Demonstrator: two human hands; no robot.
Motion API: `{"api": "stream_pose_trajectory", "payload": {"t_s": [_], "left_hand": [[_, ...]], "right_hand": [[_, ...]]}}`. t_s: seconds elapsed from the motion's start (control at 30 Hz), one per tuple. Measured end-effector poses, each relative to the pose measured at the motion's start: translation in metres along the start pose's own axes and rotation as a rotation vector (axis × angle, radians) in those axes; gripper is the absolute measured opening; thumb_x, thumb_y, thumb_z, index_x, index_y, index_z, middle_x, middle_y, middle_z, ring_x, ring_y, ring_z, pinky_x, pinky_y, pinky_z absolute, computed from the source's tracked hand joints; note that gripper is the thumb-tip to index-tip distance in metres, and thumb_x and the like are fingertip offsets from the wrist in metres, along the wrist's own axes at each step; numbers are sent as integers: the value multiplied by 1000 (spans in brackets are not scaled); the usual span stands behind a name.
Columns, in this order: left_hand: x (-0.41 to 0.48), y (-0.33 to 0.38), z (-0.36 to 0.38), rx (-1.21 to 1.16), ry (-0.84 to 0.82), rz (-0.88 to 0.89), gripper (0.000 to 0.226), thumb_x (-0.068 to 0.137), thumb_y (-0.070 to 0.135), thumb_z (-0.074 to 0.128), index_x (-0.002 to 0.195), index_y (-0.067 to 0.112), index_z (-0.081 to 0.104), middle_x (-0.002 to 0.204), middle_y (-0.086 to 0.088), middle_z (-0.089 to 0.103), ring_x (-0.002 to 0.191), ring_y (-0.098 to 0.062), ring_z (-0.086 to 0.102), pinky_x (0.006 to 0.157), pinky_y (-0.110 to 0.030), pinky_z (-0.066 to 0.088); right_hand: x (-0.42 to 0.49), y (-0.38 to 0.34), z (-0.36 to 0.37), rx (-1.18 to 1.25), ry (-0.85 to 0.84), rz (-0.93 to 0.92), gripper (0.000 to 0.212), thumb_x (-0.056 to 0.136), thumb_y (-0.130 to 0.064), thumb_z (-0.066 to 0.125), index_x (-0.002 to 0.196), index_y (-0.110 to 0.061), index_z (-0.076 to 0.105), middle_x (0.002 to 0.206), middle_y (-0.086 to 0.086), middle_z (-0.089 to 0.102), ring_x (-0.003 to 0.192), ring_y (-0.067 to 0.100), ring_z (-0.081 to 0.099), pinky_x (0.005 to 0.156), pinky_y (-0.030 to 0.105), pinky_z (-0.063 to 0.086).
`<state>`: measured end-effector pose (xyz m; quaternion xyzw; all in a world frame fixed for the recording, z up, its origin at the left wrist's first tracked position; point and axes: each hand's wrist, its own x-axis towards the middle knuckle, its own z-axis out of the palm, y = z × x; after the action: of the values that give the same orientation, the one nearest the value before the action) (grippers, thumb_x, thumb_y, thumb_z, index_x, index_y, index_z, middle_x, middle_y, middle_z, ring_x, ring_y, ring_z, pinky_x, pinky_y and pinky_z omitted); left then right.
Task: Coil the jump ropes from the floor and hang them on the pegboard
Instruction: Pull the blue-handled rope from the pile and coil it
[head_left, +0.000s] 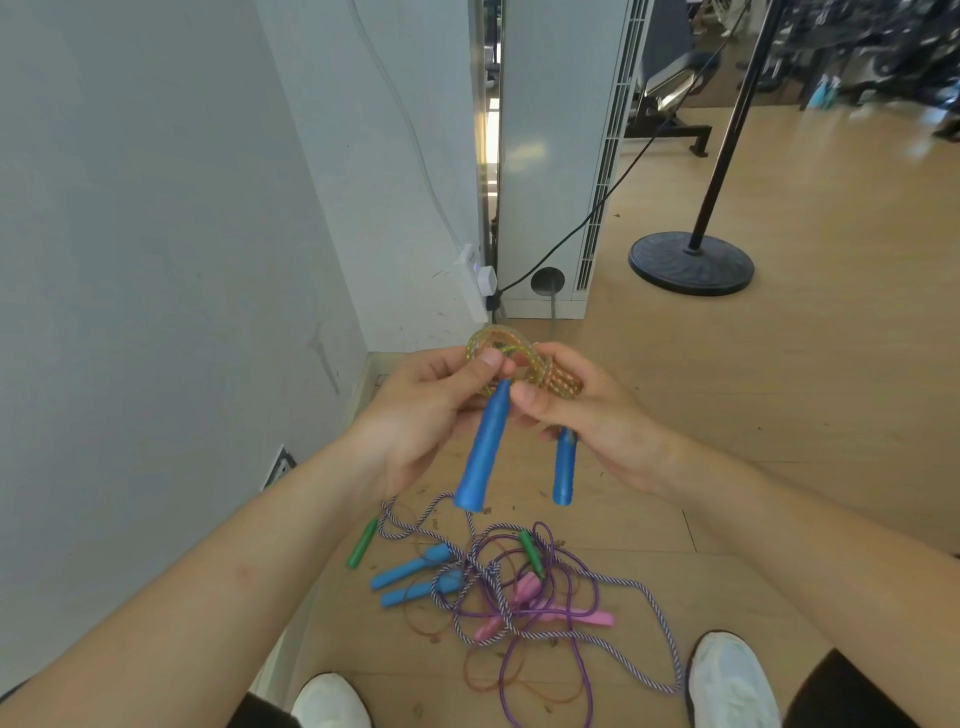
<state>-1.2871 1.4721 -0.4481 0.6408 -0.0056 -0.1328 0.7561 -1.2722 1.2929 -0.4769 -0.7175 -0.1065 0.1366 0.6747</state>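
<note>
Pinching the coiled rope (563, 385), left hand (431, 410) and right hand (587, 410) let its blue handles (483, 452) hang downward

I'm reading no text, label, brand or number anywhere. I'm seeing plain blue handles on the jump rope (484, 452). I'm finding the power strip (470, 283) at 12 o'clock too small to read.

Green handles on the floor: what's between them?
Head view: two blue handles and striped rope, between the left green handle and right green handle.
</note>
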Motion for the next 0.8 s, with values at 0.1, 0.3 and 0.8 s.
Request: {"api": "stream_pose_trajectory", "payload": {"t_s": [0.1, 0.3, 0.8], "left_hand": [[-2, -1, 0, 26, -44, 10, 23, 96, 16, 59, 105, -1, 71, 107, -18, 75, 96, -27, 73, 86, -32, 60], [-3, 3, -2, 18, -53, 31, 18, 95, 15, 59, 99, 7, 74, 103, -11, 77, 95, -21, 74, 82, -26, 61], [9, 13, -12, 8, 204, -20, 27, 103, 31, 51, 81, 22, 64, 83, 7, 71, 71, -10, 67, 63, -24, 44]], "right_hand": [[0, 4, 2, -30, 23, -17, 62, 63, -42, 87, 117, -24, 64, 105, -1, 75, 99, 17, 71, 85, 33, 57], [3, 6, -2, -64, -7, 27, 47, 65, -15, 76, 110, -15, 66, 82, -6, 66, 74, 6, 63, 65, 25, 51], [14, 3, -27, 32, -262, 94, 74, 67, -14, 79, 136, -21, 55, 109, 18, 65, 93, 24, 64, 89, 41, 49]]}}
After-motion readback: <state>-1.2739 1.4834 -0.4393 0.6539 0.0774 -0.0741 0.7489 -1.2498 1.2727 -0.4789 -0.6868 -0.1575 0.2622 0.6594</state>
